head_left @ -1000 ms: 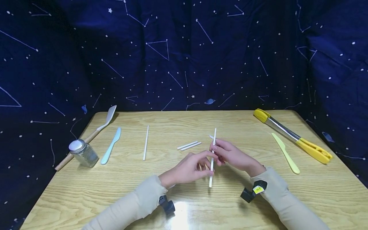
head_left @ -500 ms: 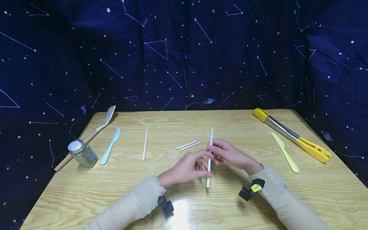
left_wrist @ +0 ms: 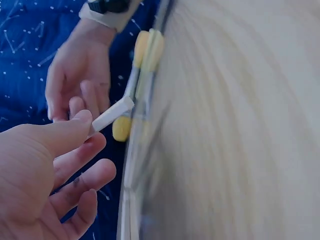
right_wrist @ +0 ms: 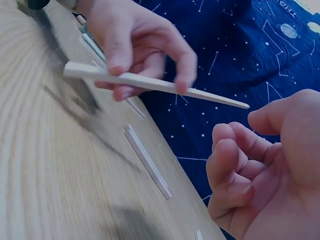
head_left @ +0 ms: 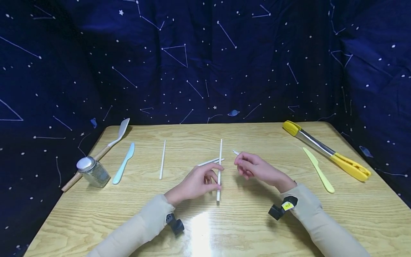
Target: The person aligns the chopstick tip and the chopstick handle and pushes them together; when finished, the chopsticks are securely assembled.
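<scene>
My left hand [head_left: 196, 180] pinches a tapered white chopstick [head_left: 219, 189] between thumb and fingers, above the table [head_left: 273, 228]. The left wrist view shows the chopstick's thick end [left_wrist: 114, 114] at the thumb; in the right wrist view its thin end [right_wrist: 235, 103] points toward my right hand [right_wrist: 265, 175]. That right hand holds nothing, its fingers loosely bent and apart from the chopstick. Below the held chopstick lie two shorter-looking white sticks [head_left: 208, 162], side by side. Another white piece [head_left: 236, 152] peeks out behind the right hand, mostly hidden by it.
A single white chopstick [head_left: 162, 160] lies left of centre. Farther left are a pale blue knife [head_left: 124, 163], a glass shaker [head_left: 94, 173] and a spatula [head_left: 119, 134] with a wooden handle. On the right lie a yellow knife [head_left: 319, 171] and yellow-ended tongs [head_left: 324, 150].
Both hands were on the chopstick before. The right hand has let go of it, and the left hand has carried it leftward, over the pair of sticks.
</scene>
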Available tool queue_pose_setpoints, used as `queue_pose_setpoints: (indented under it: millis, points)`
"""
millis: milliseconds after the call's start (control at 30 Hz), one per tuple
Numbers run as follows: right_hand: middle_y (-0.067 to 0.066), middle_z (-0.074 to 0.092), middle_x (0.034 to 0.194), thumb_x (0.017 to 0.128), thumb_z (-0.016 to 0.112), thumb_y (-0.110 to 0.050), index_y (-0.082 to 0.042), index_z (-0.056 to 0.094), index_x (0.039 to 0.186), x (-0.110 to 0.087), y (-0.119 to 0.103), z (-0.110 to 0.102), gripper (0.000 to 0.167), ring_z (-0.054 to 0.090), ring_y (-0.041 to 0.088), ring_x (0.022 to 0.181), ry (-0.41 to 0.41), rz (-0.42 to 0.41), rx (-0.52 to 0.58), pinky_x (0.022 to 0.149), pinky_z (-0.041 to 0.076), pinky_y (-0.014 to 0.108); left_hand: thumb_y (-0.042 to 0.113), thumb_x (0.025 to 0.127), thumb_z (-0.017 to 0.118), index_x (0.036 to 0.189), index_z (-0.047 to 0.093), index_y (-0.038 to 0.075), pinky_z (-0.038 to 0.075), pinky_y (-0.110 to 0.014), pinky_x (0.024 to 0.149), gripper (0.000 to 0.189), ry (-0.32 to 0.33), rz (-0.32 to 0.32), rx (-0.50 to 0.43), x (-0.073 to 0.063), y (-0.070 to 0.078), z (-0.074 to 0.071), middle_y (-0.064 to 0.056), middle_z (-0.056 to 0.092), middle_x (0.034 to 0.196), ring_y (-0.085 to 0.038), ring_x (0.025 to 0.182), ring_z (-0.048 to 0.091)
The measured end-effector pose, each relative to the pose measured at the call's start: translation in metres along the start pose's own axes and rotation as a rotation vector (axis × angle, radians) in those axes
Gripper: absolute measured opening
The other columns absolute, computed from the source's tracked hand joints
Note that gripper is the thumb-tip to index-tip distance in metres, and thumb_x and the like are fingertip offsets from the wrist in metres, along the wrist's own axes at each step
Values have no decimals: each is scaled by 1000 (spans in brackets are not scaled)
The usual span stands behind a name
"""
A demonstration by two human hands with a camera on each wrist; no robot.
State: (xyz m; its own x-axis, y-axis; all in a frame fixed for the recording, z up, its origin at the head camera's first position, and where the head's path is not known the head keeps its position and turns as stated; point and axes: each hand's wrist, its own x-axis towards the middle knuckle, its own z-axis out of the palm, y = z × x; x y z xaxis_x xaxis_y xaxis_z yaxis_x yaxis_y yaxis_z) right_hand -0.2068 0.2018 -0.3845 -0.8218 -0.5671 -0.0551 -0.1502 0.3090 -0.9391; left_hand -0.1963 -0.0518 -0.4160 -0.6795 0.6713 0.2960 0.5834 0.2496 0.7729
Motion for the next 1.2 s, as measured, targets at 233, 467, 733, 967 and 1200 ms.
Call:
queue_pose_setpoints:
  millis: [233, 467, 733, 967, 1200]
  points:
    - [7, 49, 79, 106, 34, -16, 13, 43, 111, 4, 5, -5, 30, 46, 11, 61, 35, 42, 26, 56, 37, 23, 8, 80, 77, 124, 55, 4, 45, -17, 55, 48, 21, -37, 91, -15, -17, -13, 0, 71, 81, -2, 56, 52]
    - [8, 51, 80, 105, 36, -18, 11, 43, 112, 4, 16, -8, 30, 47, 13, 62, 90, 76, 5, 57, 39, 23, 12, 81, 77, 122, 56, 6, 46, -19, 56, 47, 72, -69, 209, -23, -31, -35, 1, 73, 83, -3, 58, 55]
    - [9, 51, 75, 105, 36, -13, 9, 42, 115, 4, 29, -13, 26, 48, 15, 59, 194, 6, -161, 54, 42, 25, 11, 82, 76, 127, 56, 4, 54, -33, 66, 49, 145, -152, 323, -31, -44, -57, -4, 73, 92, -14, 71, 64]
    - [9, 50, 74, 105, 36, -11, 9, 44, 113, 5, 33, -16, 24, 47, 14, 58, 211, -9, -152, 53, 42, 25, 14, 80, 78, 127, 59, 4, 50, -34, 75, 51, 182, -195, 409, -32, -50, -62, -9, 69, 102, -22, 88, 59]
    - [8, 51, 74, 104, 39, -14, 6, 47, 112, 5, 40, -18, 23, 48, 15, 59, 236, -12, -209, 53, 42, 26, 17, 85, 73, 119, 67, 7, 31, -28, 70, 36, 101, -235, 462, -34, -58, -63, -7, 54, 93, -18, 81, 36]
